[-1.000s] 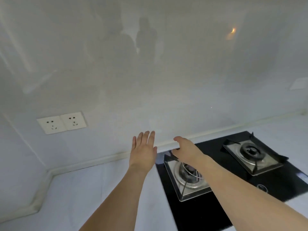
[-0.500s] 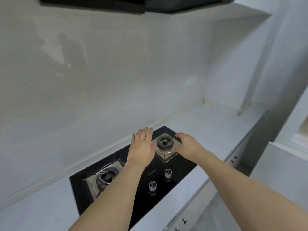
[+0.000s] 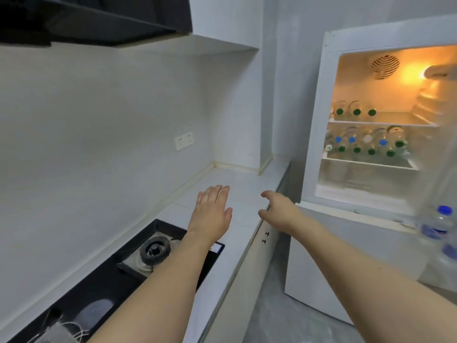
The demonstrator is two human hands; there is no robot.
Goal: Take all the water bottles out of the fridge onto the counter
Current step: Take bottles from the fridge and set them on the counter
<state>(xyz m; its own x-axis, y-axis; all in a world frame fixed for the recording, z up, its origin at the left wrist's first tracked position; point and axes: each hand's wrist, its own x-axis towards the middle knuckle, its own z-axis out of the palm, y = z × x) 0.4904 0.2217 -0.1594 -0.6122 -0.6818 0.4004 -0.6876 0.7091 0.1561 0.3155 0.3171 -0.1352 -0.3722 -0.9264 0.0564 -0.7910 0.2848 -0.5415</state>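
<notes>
Both hands are held out in front of the person, over the white counter [image 3: 222, 177], and neither holds anything. The left hand [image 3: 211, 211] is flat, palm down, with its fingers straight and close together, above the counter just past the black gas hob [image 3: 103, 283]. The right hand [image 3: 278, 210] is loosely spread, thumb apart from the relaxed fingers, above the counter's front edge and nearest the fridge [image 3: 319, 134]. The fridge stands to the right of the counter with its upper compartment open and lit in warm yellow. The water bottles are inside it, lying on their sides with caps facing outward: on the upper shelf [image 3: 385, 122] sits a row of 3 green-capped bottles [image 3: 356, 111], and on the lower shelf [image 3: 371, 163] lies a stacked group of bottles [image 3: 368, 143] with blue, green and 1 white cap showing; their exact number is hard to tell. At the far right edge, blurred, a blue-capped bottle [image 3: 442, 224] with a blue label stands in what seems to be the door. A burner [image 3: 155, 250] sits on the hob, a dark range hood [image 3: 94, 18] hangs at upper left, and a wall socket [image 3: 183, 140] is set in the white wall behind the counter.
</notes>
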